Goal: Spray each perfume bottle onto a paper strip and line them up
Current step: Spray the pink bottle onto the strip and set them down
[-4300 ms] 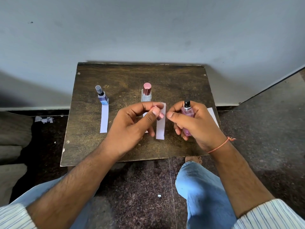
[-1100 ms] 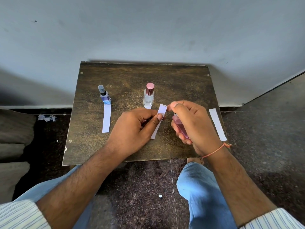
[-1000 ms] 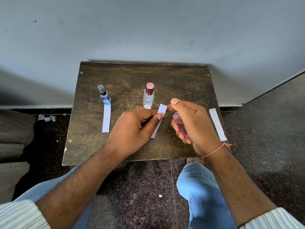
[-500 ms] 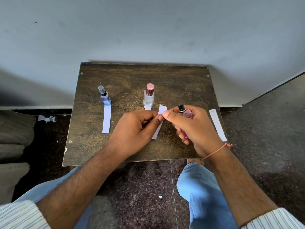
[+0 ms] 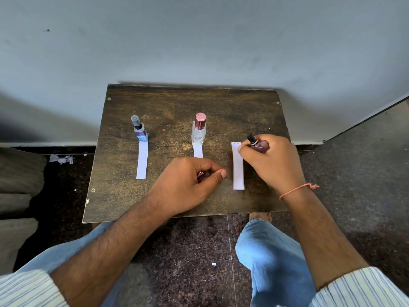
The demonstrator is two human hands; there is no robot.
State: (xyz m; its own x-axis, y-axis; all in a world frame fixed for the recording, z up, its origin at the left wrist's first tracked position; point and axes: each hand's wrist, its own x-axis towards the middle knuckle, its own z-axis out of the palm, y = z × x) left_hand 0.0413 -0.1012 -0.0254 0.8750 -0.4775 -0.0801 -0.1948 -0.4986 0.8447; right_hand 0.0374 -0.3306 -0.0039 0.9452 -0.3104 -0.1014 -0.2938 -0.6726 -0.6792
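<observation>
Pink perfume bottle: right of centre, gripped in right hand, black nozzle uncapped. Paper strip: flat on wooden table, just left of that hand. Left hand: centre, curled around small pinkish item, not identifiable. Blue bottle, clear bottle: upright, each at a strip's upper end.

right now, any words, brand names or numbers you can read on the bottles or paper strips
None can be read.
Blue bottle: the label is a patterned blur, no letters legible.
Clear bottle with the pink cap: no print visible.
Pink bottle in the right hand: mostly covered, no text showing.
Three paper strips: blank.
</observation>
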